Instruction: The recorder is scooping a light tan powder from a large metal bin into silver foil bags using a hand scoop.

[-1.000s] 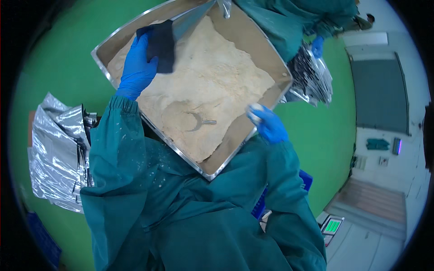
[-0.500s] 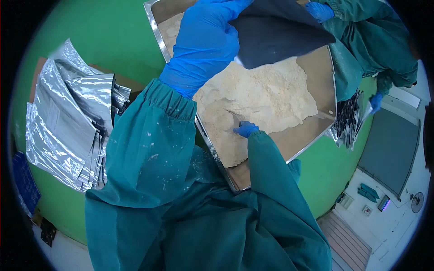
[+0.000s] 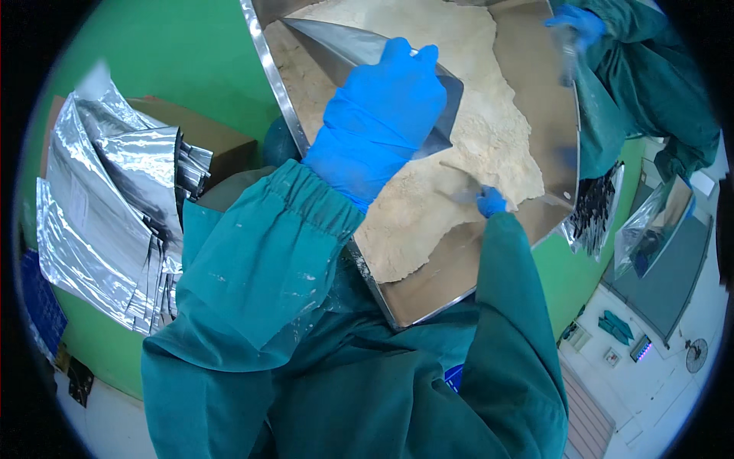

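Observation:
A shallow metal tray (image 3: 440,279) of pale, cream-coloured powder (image 3: 489,130) lies in front of me. My left hand (image 3: 386,115), in a blue glove, is closed on a silver foil bag (image 3: 336,42), held low over the tray's left part; the bag's far side is hidden by the glove. Nearer the tray's right side, my right hand (image 3: 491,202), also gloved, grips a metal scoop (image 3: 461,183), blurred by motion, at the powder's surface. Most of the right fingers are too small to make out.
Stacked foil bags (image 3: 95,214) lie at left beside a cardboard box (image 3: 218,138). Across the tray's right edge, a co-worker's gloved hand (image 3: 582,27) holds a blurred metal tool (image 3: 567,57); a filled-looking bag (image 3: 654,222) is by their other hand. More bags (image 3: 596,214) stand below them.
My left hand has lowered the bag from above the tray's far side toward the powder. The right hand has moved right and away from me with the scoop. The co-worker's bag has come into view.

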Available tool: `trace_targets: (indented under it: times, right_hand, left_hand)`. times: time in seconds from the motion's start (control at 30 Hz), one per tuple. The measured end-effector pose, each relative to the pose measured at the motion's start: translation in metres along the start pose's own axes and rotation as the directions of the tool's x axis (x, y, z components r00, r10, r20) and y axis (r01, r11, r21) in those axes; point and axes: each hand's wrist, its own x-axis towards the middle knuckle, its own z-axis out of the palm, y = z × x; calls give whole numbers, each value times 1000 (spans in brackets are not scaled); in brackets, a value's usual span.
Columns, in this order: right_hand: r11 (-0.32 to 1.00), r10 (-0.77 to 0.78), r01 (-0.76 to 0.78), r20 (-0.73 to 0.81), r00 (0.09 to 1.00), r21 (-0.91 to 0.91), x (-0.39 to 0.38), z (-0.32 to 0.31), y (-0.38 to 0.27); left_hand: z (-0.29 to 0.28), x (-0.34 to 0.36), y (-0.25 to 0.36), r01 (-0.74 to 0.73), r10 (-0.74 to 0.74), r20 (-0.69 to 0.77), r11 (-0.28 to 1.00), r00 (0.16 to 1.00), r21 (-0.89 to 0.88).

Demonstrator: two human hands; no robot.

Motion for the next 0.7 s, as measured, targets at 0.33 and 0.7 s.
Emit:
trace_targets:
  times: [0.33, 0.7]
  right_hand:
    - [769, -173, -7, 219, 960, 639, -22, 94, -186]
    - [810, -168, 147, -15, 986, 568, -169, -130, -99]
  left_hand:
    - [20, -1, 4, 163, -150, 92, 974, 984, -155]
    - [24, -6, 19, 161, -112, 277, 974, 954, -160]
